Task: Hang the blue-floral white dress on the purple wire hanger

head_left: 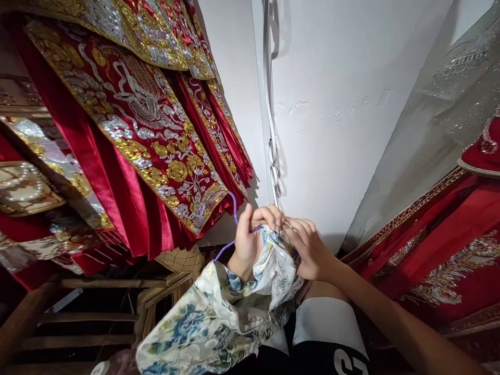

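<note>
A white cloth (pixel 195 317) with blue and yellow-green flowers lies gathered over my lap, one side hanging open in a wide fold. My left hand (pixel 250 242) comes up through the cloth, thumb raised and fingers curled over its edge; the forearm is hidden beneath the fabric. From the right, my right hand (pixel 310 250) pinches the bunched edge close to the left fingertips. A thin purple cord (pixel 225 250) runs from a corner of the cloth and loops up by the left thumb. Whether anything small sits between the fingertips is hidden.
Red garments with gold and silver embroidery (pixel 175 151) hang at left, above a bamboo chair (pixel 89 316). More beaded red fabric (pixel 437 260) hangs at right beside sheer grey fabric (pixel 410 130). A white wall (pixel 332 104) with a white cable (pixel 269 94) stands ahead.
</note>
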The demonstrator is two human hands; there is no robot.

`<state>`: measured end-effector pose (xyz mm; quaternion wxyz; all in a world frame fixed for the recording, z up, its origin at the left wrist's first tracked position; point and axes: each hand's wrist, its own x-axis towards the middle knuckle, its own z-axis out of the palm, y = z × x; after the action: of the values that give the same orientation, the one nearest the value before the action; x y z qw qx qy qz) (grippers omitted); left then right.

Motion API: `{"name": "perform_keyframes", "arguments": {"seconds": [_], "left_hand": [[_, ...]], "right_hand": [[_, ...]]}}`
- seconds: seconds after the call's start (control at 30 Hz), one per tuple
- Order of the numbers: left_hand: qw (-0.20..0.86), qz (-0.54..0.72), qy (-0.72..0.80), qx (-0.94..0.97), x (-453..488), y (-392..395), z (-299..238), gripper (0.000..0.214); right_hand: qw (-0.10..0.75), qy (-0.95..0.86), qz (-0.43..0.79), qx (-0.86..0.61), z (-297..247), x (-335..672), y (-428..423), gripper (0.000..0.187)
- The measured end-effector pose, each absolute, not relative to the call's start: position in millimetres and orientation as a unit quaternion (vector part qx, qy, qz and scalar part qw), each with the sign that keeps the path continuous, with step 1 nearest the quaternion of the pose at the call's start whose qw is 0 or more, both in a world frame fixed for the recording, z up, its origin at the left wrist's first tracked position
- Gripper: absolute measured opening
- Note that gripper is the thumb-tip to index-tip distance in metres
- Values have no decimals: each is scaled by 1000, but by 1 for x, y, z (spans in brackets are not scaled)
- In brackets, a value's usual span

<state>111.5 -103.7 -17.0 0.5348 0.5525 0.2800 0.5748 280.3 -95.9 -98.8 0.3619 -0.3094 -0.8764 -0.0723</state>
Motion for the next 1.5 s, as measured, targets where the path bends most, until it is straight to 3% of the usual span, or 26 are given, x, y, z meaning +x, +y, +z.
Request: {"name": "perform_keyframes", "arguments": {"seconds": [0.17,0.3,0.43,0.53,0.67,0.9,1.17,1.27,1.33,1.43,1.5], "left_hand": [[567,530,216,592,107,-79,-28,39],[626,506,301,511,84,-49,-66,54],[606,549,362,448,68,-45,-113,63],[539,605,412,418,69,-53,-132,72],[453,623,459,443,77,-73,-145,64],[512,620,437,404,92,-97,-151,55],[484,611,450,434,91,-87,-130,64],[497,638,453,376,94,-96,-152,73],[521,640,452,339,98,-102,-167,74],[545,624,450,332,106,-110,-183,72],[543,614,448,357,110,-115,-187,70]], "right_hand": [[394,-836,-67,-376,-106,295,-92,81],[423,-750,-96,-499,-96,334,-84,82],[448,-667,-80,-591,-69,367,-62,80],[446,-668,-67,-592,-42,365,-41,80],[424,-692,-73,-580,-26,341,-33,78],[448,-673,-76,-583,-42,342,-35,78],[436,-737,-70,-512,-20,340,-28,85],[441,-743,-53,-500,-50,326,-57,81],[504,-709,-10,-493,-90,311,-84,67],[589,-600,194,-506,-165,279,-124,49],[588,-528,350,-503,-205,255,-145,41]]}}
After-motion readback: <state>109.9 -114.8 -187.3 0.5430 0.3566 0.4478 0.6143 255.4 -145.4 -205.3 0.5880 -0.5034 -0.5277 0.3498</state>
